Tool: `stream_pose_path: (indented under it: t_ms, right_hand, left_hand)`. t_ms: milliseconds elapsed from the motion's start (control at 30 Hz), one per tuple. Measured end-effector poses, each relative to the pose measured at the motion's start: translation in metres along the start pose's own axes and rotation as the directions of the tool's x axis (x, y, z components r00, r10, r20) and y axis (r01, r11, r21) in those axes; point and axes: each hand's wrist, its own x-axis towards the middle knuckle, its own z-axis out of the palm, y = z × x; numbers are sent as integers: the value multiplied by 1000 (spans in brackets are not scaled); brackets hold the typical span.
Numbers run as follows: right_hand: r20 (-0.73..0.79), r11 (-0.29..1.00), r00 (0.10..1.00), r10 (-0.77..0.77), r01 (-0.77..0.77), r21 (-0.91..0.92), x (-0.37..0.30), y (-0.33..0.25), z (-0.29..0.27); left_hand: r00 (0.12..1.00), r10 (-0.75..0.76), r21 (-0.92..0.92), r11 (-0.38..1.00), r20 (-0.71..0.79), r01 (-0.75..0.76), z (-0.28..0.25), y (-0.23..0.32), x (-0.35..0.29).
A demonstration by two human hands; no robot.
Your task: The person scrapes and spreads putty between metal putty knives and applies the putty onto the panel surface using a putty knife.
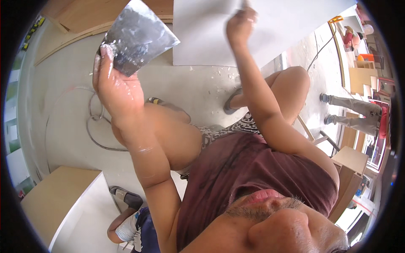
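Observation:
My left hand (120,90), smeared with white paste, is closed on the lower left edge of a square grey metal plate (141,36). Whitish smears cover the plate's face, and lumps of paste cling near my fingers. Over a large white panel (202,40) at the top of the view, my right hand (241,27) is closed and blurred by motion. A thin pale piece juts up past its fingers, but I cannot make out what it is. Whether this hand touches the panel cannot be told.
White crumbs (219,76) lie on the grey floor below the panel. A looped cable (96,118) is at the left, with a cabinet-like box (63,198) below it. Another person's foot (126,196) is beside the box. At the right a person stands (358,114) near wooden pieces.

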Motion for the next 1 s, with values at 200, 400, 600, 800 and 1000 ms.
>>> stream_pose_path:
  t_ms: [200, 400, 600, 800, 1000]
  right_hand:
    - [-240, 957, 927, 287, -291, 23, 38, 65, -3]
    - [-89, 997, 996, -20, 14, -70, 10, -47, 72]
    - [249, 995, 965, -89, 73, 70, -15, -94, 53]
    - [-221, 997, 975, 15, -32, -75, 85, -58, -11]
    - [40, 984, 993, -108, 112, -137, 35, -133, 30]
  left_hand:
    - [999, -15, 26, 1000, 49, 13, 7, -2, 1]
    - [999, -42, 76, 996, 8, 42, 7, -7, 0]
    - [1000, -5, 59, 998, 30, 3, 1, -4, 0]
    - [999, -45, 13, 999, -18, 45, 3, -5, 1]
    - [998, 25, 131, 991, -62, -17, -4, -15, 4]
